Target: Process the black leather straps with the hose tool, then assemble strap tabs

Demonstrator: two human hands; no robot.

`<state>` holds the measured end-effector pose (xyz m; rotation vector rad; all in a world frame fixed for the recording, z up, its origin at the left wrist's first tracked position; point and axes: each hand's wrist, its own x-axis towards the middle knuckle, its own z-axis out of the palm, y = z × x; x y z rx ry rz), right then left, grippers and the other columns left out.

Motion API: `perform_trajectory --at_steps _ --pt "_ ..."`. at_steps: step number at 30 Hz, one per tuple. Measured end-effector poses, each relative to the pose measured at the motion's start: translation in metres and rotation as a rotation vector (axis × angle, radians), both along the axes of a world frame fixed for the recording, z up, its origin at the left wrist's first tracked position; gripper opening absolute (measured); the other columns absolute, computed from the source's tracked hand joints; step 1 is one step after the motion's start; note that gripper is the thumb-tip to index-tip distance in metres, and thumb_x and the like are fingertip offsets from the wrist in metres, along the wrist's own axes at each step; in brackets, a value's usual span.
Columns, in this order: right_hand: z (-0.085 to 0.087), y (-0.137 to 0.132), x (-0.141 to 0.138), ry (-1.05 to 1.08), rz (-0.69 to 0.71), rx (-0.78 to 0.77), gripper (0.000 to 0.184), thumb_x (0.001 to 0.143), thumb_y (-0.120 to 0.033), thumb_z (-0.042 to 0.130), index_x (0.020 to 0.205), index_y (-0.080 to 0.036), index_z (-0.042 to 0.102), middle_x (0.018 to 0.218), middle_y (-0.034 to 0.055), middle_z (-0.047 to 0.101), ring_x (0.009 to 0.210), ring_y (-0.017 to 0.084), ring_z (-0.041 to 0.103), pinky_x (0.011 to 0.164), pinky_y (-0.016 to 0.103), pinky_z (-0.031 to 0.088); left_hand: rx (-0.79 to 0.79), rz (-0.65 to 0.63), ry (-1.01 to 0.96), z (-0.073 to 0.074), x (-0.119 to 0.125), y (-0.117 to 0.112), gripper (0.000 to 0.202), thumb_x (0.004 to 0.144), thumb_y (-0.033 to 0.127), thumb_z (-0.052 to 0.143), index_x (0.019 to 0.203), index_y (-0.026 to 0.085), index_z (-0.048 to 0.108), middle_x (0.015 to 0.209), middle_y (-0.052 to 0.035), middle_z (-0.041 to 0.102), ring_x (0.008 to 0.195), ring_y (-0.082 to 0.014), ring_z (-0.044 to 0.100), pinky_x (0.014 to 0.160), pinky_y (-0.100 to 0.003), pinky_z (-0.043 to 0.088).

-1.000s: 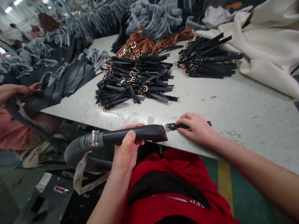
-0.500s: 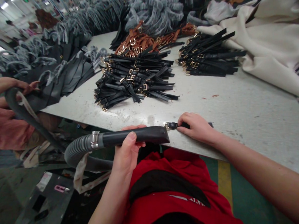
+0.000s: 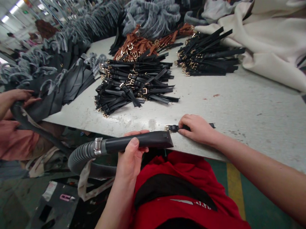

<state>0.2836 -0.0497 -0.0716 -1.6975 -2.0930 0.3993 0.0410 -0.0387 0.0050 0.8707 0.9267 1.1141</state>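
Note:
My left hand (image 3: pixel 131 154) is wrapped round the black nozzle (image 3: pixel 152 140) of a grey ribbed hose (image 3: pixel 83 154), thumb on top, at the table's near edge. The nozzle's flat mouth points right, close to a short black buckled strap (image 3: pixel 173 128). That strap lies on the table with its metal buckle to the left. My right hand (image 3: pixel 196 128) grips the strap around its middle, fingers closed over it; the tail shows to the right of the hand. Farther back lies a large pile of black buckled straps (image 3: pixel 137 82).
A second black strap pile (image 3: pixel 209 54) and brown straps (image 3: pixel 134 44) lie on the pale table (image 3: pixel 246 97). Cream material (image 3: pixel 270 40) covers the back right. At the left, a co-worker's hand (image 3: pixel 23 95) is by dark leather pieces (image 3: pixel 74 81). A dark box (image 3: pixel 51 205) stands below.
The view has shifted slightly. Both hands keep their hold, the nozzle on the left and the strap on the right, in almost the same places.

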Motion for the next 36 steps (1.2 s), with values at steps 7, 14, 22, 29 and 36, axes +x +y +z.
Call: perform_trajectory --at_steps 7,14,22,29,36 --pt "0.002 0.0 -0.001 -0.011 -0.008 0.003 0.012 0.077 -0.03 0.052 0.081 -0.02 0.057 0.087 0.0048 0.06 0.081 0.018 0.052 0.072 0.031 0.036 -0.023 0.008 0.011 0.001 0.001 -0.002 0.03 0.06 0.035 0.071 0.082 0.018 0.059 0.086 -0.0045 0.068 0.075 -0.0173 0.064 0.05 -0.021 0.046" --pt "0.001 0.0 -0.001 -0.013 -0.01 -0.001 0.013 0.078 -0.031 0.051 0.081 -0.02 0.057 0.087 0.005 0.06 0.082 0.019 0.052 0.073 0.032 0.036 -0.009 0.005 0.027 0.001 -0.001 -0.003 0.03 0.06 0.037 0.071 0.082 0.019 0.059 0.087 -0.004 0.069 0.074 -0.0166 0.063 0.05 -0.021 0.045" --pt "0.006 -0.009 0.003 0.0 -0.198 -0.005 0.025 0.078 -0.025 0.045 0.097 -0.016 0.06 0.092 0.0085 0.062 0.085 0.02 0.054 0.076 0.033 0.038 0.021 0.003 0.022 0.003 0.014 0.008 0.03 0.061 0.037 0.07 0.083 0.018 0.06 0.087 -0.0048 0.069 0.069 -0.0144 0.062 0.05 -0.021 0.044" --pt "0.005 -0.012 0.01 -0.024 -0.229 -0.049 0.026 0.081 -0.02 0.039 0.096 -0.015 0.06 0.09 0.0097 0.063 0.084 0.02 0.055 0.074 0.031 0.038 0.052 -0.083 0.041 -0.013 0.073 0.031 0.034 0.059 0.035 0.072 0.084 0.016 0.059 0.087 -0.0047 0.068 0.065 -0.0123 0.061 0.048 -0.019 0.042" --pt "0.001 -0.01 0.004 0.034 -0.236 -0.031 0.032 0.084 -0.02 0.036 0.11 -0.014 0.053 0.095 0.0102 0.065 0.086 0.02 0.057 0.076 0.032 0.038 0.081 -0.147 0.115 -0.007 0.074 0.032 0.031 0.06 0.034 0.071 0.083 0.017 0.059 0.087 -0.0042 0.069 0.065 -0.0128 0.061 0.048 -0.02 0.043"
